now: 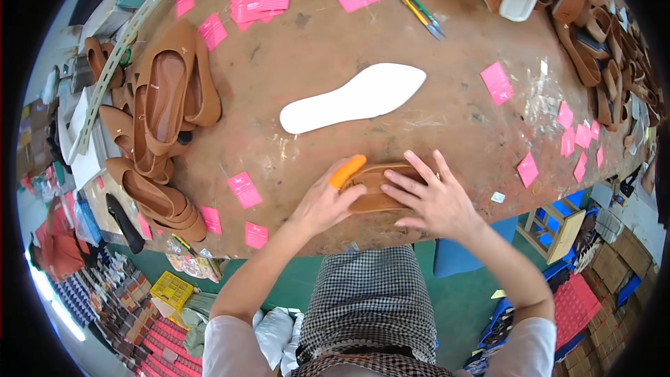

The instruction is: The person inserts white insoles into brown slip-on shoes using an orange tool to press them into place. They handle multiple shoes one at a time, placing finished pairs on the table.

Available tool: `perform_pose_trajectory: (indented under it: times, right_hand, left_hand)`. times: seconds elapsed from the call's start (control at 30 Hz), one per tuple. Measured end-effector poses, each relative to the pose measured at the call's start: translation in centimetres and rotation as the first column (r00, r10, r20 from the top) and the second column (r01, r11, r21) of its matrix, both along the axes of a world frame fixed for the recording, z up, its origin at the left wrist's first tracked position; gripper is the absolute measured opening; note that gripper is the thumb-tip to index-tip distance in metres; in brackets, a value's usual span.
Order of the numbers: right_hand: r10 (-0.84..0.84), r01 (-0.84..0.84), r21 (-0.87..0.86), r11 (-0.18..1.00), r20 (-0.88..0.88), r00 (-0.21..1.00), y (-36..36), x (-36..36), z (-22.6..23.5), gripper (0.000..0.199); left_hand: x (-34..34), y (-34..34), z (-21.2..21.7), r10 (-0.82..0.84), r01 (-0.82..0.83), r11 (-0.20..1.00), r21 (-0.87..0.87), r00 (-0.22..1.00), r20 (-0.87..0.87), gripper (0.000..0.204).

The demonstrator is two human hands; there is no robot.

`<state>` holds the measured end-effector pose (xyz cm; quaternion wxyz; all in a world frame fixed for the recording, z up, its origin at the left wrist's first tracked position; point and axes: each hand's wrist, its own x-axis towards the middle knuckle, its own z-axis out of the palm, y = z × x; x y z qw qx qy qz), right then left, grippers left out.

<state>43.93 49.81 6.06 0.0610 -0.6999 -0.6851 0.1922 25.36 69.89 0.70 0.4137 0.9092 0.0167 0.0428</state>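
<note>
pressing a brown shoe (377, 188) flat, right hand (433, 199) spread open, left hand (324, 202) gripping it; white insole (352, 98) lies unused.

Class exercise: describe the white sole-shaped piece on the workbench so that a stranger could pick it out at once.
Start at the big round brown workbench strewn with pink paper tags. Near its middle, just beyond the person's two hands, lies a flat white insole-shaped cutout, alone on bare wood. It is the only white, flat piece there; the tan leather shoes piled at the left are brown and shaped.
</note>
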Motion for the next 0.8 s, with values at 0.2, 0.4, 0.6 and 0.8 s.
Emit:
perform_pose_trajectory:
  times: [0.2, 0.4, 0.6, 0.8]
  right_hand:
    - [0.196, -0.196, -0.017, 0.980, 0.022, 0.980, 6.3, -2.1, -1.9, 0.074]
    - [-0.081, 0.348, 0.196, 0.917, -0.763, 0.642, 9.7, 2.5, 3.2, 0.033]
    - [-0.287, 0.253, 0.462, 0.850, 0.004, 0.958, 13.6, 3.2, -7.0, 0.069]
    - [-0.594, 0.591, -0.078, 0.803, -0.194, 0.781, 3.5, 7.3, -2.7, 0.037]
  left_hand:
    - [0.8, 0.0, -1.4, 0.086, -0.089, 0.991, -0.101, 0.996, -0.037, 0.049]
    - [-3.7, 1.3, 2.0, 0.447, -0.460, 0.887, -0.043, 0.878, -0.169, 0.052]
    - [-3.3, 3.9, 3.0, 0.921, -0.922, 0.387, -0.006, 0.386, 0.061, 0.070]
    - [6.2, -0.2, 6.6, 0.760, -0.756, 0.586, 0.291, 0.638, 0.127, 0.082]
